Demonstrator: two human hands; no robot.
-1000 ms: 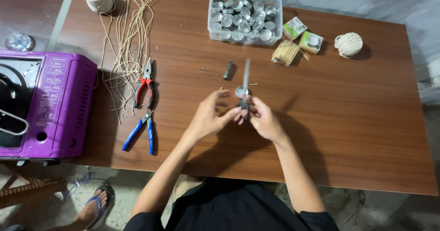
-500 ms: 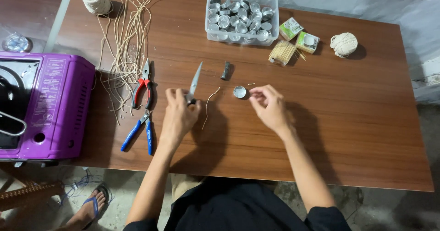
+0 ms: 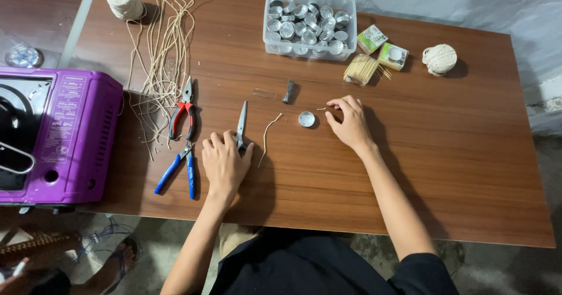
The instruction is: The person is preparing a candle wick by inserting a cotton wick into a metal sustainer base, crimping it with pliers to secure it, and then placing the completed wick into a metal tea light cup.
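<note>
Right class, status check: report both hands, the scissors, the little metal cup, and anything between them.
Left hand flat over scissors, blades closed, on the table. Right hand open, fingertips beside small metal cup. Short string piece lies between.

A second ago both hands met above the small metal cup (image 3: pixel 306 119), holding the scissors (image 3: pixel 240 125) upright. Since then the left hand (image 3: pixel 225 162) has carried the scissors leftward and laid them flat on the bench (image 3: pixel 456 154), resting over their handles. The right hand (image 3: pixel 351 122) has let go and dropped to the bench just right of the cup.

Even soft light, sharp, faint shadows
</note>
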